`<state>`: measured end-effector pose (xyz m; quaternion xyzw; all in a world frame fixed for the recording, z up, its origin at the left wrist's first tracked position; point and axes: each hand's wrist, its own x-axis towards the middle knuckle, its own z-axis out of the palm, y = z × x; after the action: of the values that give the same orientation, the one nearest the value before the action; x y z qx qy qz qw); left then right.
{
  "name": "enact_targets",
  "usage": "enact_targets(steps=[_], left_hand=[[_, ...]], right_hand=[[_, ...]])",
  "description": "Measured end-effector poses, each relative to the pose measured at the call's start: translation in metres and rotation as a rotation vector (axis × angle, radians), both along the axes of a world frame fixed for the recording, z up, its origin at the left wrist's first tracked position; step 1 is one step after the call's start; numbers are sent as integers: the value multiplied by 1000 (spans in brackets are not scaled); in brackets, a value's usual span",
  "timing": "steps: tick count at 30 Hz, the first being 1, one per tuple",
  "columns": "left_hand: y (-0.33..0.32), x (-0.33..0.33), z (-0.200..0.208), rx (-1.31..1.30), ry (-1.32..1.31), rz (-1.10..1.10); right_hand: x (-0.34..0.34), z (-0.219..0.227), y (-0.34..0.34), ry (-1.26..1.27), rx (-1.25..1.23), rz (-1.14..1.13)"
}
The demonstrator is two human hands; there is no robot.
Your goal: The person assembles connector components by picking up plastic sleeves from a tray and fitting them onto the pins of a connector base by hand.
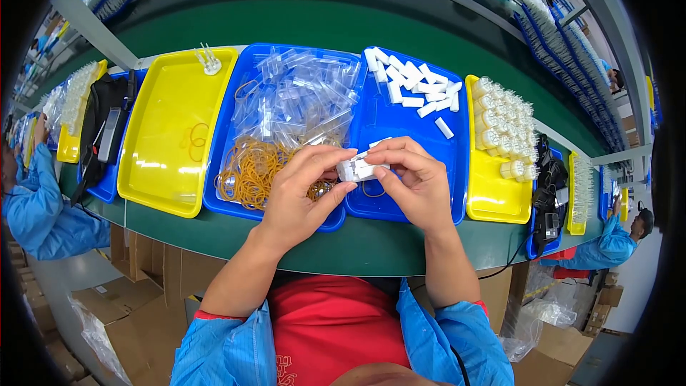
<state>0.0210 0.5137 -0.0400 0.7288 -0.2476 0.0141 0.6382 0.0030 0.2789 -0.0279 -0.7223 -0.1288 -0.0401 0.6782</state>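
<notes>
Both my hands meet over the near edge of two blue trays, fingertips pinched. A small white block in see-through plastic (351,169) sits between them. My left hand (300,186) grips its left end with thumb and fingers. On its right side my right hand (414,180) is closed around white pieces at the same spot; the fingers partly hide how they fit. Beneath my left hand, the left blue tray (223,144) holds see-through plastic sleeves (304,93) and a heap of tan rubber bands (254,171). Loose white blocks (421,86) lie in the right blue tray (386,125).
A yellow tray (161,129) at left holds rubber bands and a white pronged part (208,61). At right, another yellow tray (493,204) carries rows of white round parts (500,121). Blue trays with black items flank them. Co-workers in blue sleeves (43,207) sit on either side.
</notes>
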Motion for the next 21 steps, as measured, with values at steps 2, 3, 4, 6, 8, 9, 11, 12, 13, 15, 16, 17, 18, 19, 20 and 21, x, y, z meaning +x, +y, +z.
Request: enact_targets(steps=[2,3,4,6,8,9,11,12,13,15,16,17,18,19,20,21], left_hand=[[2,1,0,12,-15,-3],[2,1,0,23,-29,-9],[2,1,0,21,-29,-10],[1,1,0,19,-19,-9],[1,1,-1,11,-11,-3],[1,0,-1,0,-4,-1],[1,0,-1,-7,10,2],[0,0,-2,-15,24,4],[0,0,-2,-15,25,3],[0,0,-1,-16,47,6],[0,-1,-1,-17,47,7],[0,-1,-1,-17,47,8],[0,-1,-2,-18,48,8],[0,-1,-2,-19,49,8],[0,-1,-1,-23,63,6],[0,-1,-1,-27,77,4]], right_hand=[[1,-1,1,18,26,10],[1,-1,1,4,22,10],[0,-1,1,-10,17,9],[0,-1,1,-26,1,10],[1,-1,1,-41,-12,13],[1,-1,2,-54,-31,8],[0,-1,3,-67,-51,4],[0,-1,3,-46,-56,-7],[0,-1,3,-25,-61,-18],[-1,-1,3,-15,-44,-21],[-1,-1,4,-6,-25,-23],[-1,0,4,-6,-25,-23],[-1,0,5,-10,-16,-24],[-2,0,6,-13,-7,-25],[-2,0,6,-13,-7,-24],[-2,1,6,-32,-11,-17]])
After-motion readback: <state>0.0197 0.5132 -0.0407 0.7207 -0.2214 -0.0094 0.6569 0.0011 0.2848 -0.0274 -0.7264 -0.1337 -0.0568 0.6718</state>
